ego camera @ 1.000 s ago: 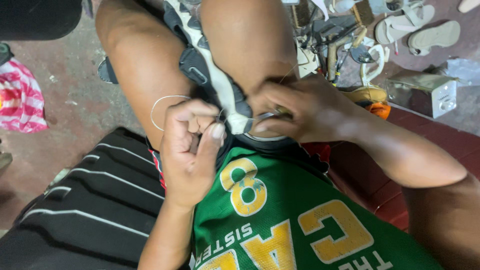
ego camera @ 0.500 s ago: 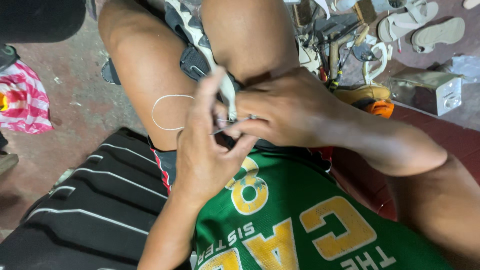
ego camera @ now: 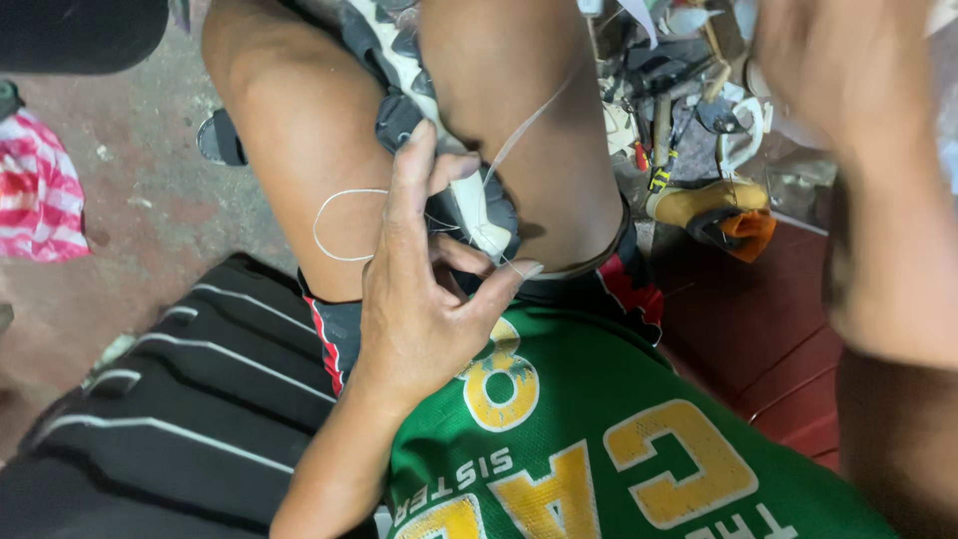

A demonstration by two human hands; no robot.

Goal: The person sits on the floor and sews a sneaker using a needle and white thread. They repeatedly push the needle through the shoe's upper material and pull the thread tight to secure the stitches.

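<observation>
A grey, white and black shoe [ego camera: 439, 140] is clamped between my bare knees. My left hand [ego camera: 424, 289] rests against its heel end, fingers spread, thumb and fingertips touching the white sole edge. A thin white thread [ego camera: 529, 120] runs taut from the shoe up to the right, and a loop of the thread [ego camera: 334, 215] lies on my left thigh. My right hand [ego camera: 848, 90] is raised at the top right, blurred, apparently pulling the thread; I cannot see its grip.
Tools, straps and sandals [ego camera: 689, 130] lie cluttered on the floor beyond my right knee, beside an orange-tipped object [ego camera: 733, 220]. A red platform [ego camera: 758, 329] is at right. A pink striped bag [ego camera: 40, 195] lies at left. A black striped cloth [ego camera: 170, 399] covers the lower left.
My right hand has left the shoe and swung up to the right, drawing the thread taut. My left hand has opened its fingers and stays at the shoe.
</observation>
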